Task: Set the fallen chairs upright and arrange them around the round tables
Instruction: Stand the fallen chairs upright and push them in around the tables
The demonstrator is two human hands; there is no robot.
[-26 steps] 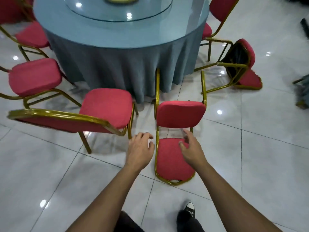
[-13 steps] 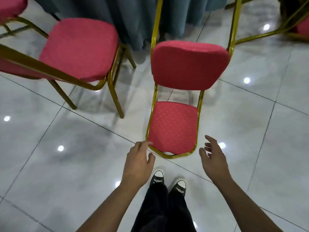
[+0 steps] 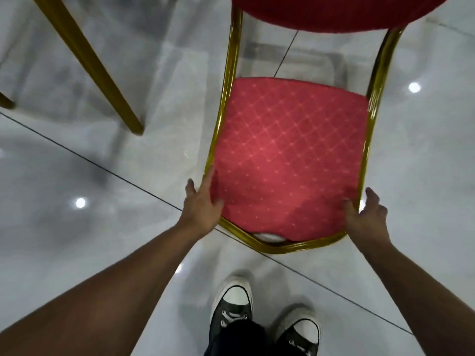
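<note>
A fallen chair with a gold metal frame lies on its back on the floor. Its red diamond-patterned backrest pad faces up at me. Its red seat stands up at the top edge of the view. My left hand holds the left side of the backrest frame near its top corner, thumb on the pad and fingers along the rail. My right hand grips the right side of the frame at the same height, thumb on the pad and fingers curled outside the rail.
A gold leg of a neighbouring chair slants down to the floor at the upper left. My black-and-white shoes stand just behind the backrest's top rail. Glossy grey floor tiles spread to both sides.
I have bent lower, so the chair fills the view. Both hands, which hovered apart from the backrest, have closed onto the two sides of its frame.
</note>
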